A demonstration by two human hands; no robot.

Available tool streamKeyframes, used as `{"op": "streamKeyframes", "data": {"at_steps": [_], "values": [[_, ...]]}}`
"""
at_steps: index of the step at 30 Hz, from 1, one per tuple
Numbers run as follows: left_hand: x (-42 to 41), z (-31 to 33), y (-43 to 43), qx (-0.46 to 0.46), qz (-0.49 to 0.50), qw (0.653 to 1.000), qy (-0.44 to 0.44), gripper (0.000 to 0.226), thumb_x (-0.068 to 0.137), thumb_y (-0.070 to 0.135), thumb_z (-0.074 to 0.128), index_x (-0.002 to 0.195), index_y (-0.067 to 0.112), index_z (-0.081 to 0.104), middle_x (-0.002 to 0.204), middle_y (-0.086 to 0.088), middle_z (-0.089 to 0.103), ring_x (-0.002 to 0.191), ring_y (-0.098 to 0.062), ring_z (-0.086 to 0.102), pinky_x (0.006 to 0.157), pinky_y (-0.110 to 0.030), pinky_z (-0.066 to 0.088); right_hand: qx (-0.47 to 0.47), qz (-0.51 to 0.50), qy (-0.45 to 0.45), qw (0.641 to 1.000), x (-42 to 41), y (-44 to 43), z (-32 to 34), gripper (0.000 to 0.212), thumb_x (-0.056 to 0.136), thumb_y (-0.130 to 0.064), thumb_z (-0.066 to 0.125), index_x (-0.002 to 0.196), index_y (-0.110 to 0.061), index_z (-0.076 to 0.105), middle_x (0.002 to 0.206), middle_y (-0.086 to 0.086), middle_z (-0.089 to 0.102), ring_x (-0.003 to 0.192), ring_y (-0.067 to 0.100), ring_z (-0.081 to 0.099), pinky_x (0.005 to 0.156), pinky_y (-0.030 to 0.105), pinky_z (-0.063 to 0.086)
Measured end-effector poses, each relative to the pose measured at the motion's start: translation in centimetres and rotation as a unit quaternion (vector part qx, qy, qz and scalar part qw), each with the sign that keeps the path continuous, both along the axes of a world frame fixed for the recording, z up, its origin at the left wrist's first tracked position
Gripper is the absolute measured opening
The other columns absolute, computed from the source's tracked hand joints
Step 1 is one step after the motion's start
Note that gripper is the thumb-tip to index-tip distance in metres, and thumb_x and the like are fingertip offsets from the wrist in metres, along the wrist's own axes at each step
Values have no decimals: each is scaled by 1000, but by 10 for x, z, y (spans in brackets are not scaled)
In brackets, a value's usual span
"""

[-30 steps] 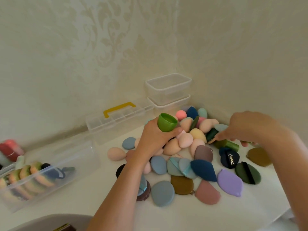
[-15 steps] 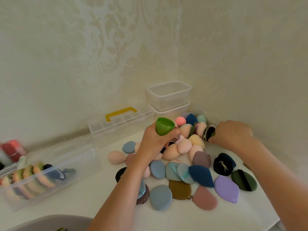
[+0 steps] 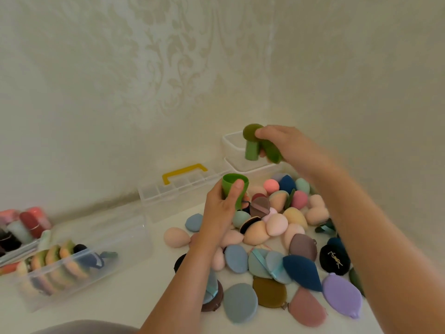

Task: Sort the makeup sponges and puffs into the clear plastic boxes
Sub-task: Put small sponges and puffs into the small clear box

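Dark green puffs (image 3: 250, 132) and a green cylinder (image 3: 251, 150) are pinched in the right hand (image 3: 286, 143), held just above the stacked clear boxes (image 3: 232, 153) in the corner. The left hand (image 3: 219, 210) curls around a bright green cup (image 3: 231, 186) over the pile of sponges and puffs (image 3: 277, 225) on the white surface (image 3: 134, 297). Further left, a long clear box (image 3: 72, 273) holds striped puffs on edge, near a yellow-handled case (image 3: 173, 191).

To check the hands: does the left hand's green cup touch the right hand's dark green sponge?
Apart. The head view shows a gap between the green cup and the dark green sponge.
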State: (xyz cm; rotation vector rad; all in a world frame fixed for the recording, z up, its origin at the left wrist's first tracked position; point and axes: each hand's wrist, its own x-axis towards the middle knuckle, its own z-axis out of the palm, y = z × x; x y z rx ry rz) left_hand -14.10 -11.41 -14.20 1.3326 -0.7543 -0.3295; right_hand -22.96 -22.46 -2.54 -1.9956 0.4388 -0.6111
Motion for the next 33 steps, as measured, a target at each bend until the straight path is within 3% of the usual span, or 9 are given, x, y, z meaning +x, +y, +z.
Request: {"op": "streamKeyframes", "data": {"at_steps": [4, 7, 10, 14, 18, 22, 26, 29, 33], "values": [[5, -4, -1, 8, 15, 998, -55, 16, 78, 41, 64, 88, 29, 61, 77, 11, 66, 71, 0, 62, 66, -12, 48, 185, 67, -116, 974, 16, -4, -40, 30, 90, -37, 47, 97, -14, 63, 69, -3, 58, 62, 10, 48, 59, 22, 38], [7, -7, -3, -2, 8, 997, -78, 34, 68, 52, 64, 93, 29, 62, 81, 15, 67, 75, 1, 61, 70, -13, 47, 218, 93, -122, 964, 19, -9, -64, 47, 84, -42, 44, 111, -9, 61, 71, 1, 58, 68, 10, 48, 62, 22, 40], [8, -9, -5, -10, -4, 996, -89, 37, 68, 52, 63, 96, 29, 62, 84, 18, 68, 80, -2, 62, 72, -16, 48, 156, 115, -94, 977, 15, -11, -73, 42, 85, -39, 45, 109, -10, 63, 97, 21, 59, 86, 23, 51, 77, 36, 40], [12, -10, -5, -25, 5, 996, -80, 41, 65, 53, 65, 99, 31, 60, 86, 16, 69, 81, -3, 64, 73, -19, 51, 56, 137, -61, 987, 9, -11, -73, 24, 93, -30, 49, 104, -16, 66, 95, 13, 61, 83, 16, 51, 75, 26, 42], [14, -12, -7, -61, 16, 997, -34, 56, 59, 51, 70, 104, 21, 55, 88, 9, 66, 79, -3, 63, 71, -22, 52, -3, 141, -42, 989, 9, -13, -80, 24, 94, -19, 53, 116, -19, 63, 107, 15, 63, 97, 25, 58, 88, 31, 46], [14, -12, -7, -60, 16, 998, -29, 59, 59, 52, 70, 104, 17, 56, 89, 6, 66, 77, -3, 63, 68, -18, 50, -4, 143, -41, 989, 6, -13, -76, 43, 81, -41, 56, 121, -25, 60, 87, 5, 58, 78, 10, 53, 75, 21, 45], [13, -12, -6, -43, -1, 998, -48, 48, 65, 56, 66, 96, 20, 62, 83, 4, 68, 73, -7, 64, 64, -19, 50, 43, 49, -109, 992, 4, -13, -75, 46, 79, -51, 45, 95, -14, 67, 83, 15, 56, 74, 23, 50, 61, 10, 40], [9, -10, -4, -6, -38, 998, -55, 51, 74, 67, 59, 87, 18, 67, 67, 6, 69, 57, -3, 60, 54, -14, 46, 33, 14, -161, 986, 4, -13, -77, 46, 89, -51, 34, 89, -17, 67, 89, -3, 64, 79, 2, 56, 68, 6, 41], [5, -10, -2, 63, -111, 990, -57, 48, 82, 62, 48, 88, 19, 68, 68, 8, 70, 61, -3, 63, 59, -13, 44, -22, 30, -148, 988, 11, -16, -84, 37, 95, -46, 39, 87, -23, 67, 84, -9, 63, 81, 7, 58, 71, 23, 46]]}}
